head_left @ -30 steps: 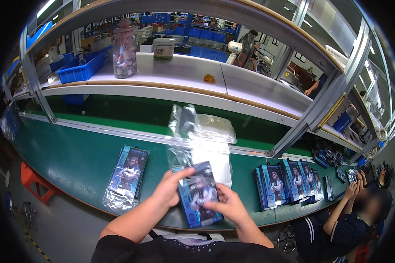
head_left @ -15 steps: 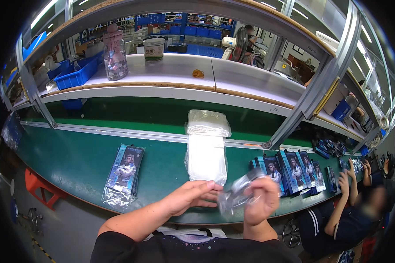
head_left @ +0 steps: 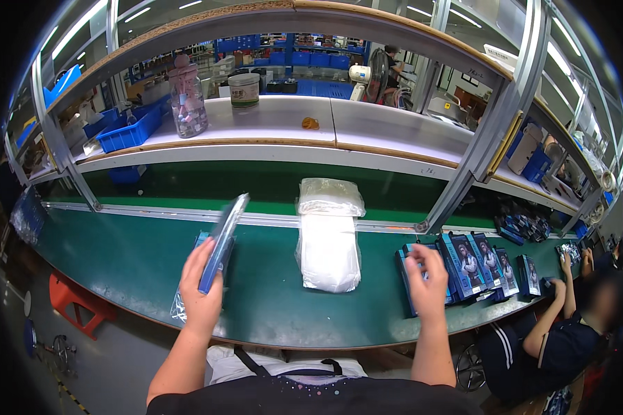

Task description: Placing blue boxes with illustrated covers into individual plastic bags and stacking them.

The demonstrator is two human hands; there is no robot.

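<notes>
My left hand grips a thin box in a clear bag, tilted up on edge. Beneath it, bagged boxes lie on the green table, partly covered by my hand. My right hand is over the near end of a row of dark blue printed boxes. Its fingers are curved and apart, with nothing held between them; whether they touch the box behind is unclear. Between my hands lies a stack of clear plastic bags, folded over at its far end.
A shelf spans the far side, bearing a pink bottle, a tub and a blue bin. A metal post rises at right. A co-worker sits at right; a red stool stands at left.
My hands have moved apart: the left to the left with the bagged box, now upright over the others, the right to the row of boxes. The right has let go of the clear plastic.
</notes>
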